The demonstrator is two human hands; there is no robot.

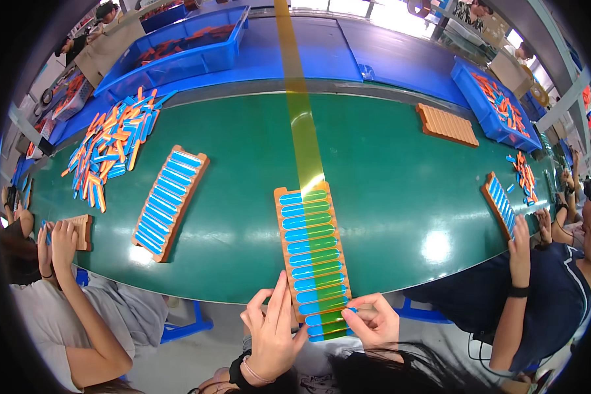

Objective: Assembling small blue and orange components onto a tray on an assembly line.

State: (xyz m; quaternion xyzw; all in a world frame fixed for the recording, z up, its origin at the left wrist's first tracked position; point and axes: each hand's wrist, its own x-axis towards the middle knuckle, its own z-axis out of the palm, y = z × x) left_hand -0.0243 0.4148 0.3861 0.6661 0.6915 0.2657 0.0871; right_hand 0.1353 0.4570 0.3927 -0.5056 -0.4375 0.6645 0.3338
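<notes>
In front of me a light-brown grooved tray (pixel 344 274) carries a row of blue, round-ended strips (pixel 297 234). A see-through yellow band (pixel 305 141) runs from the top of the view down across the tray and over the strips' right halves. My left hand (pixel 273 331) lies along the tray's lower left side, fingers stretched, its thumb by the lowest strips. At the lower right edge, my right hand (pixel 374 323) is closed in a pinch, with a blue strip's tip (pixel 352 310) showing between thumb and forefinger.
Left on the green table (pixel 387 197) stand another filled tray (pixel 171 203) and a heap of orange and blue strips (pixel 115 144). An unfilled tray (pixel 448 126) lies at the far right. Blue bins (pixel 177 56) stand beyond; co-workers handle trays on both sides.
</notes>
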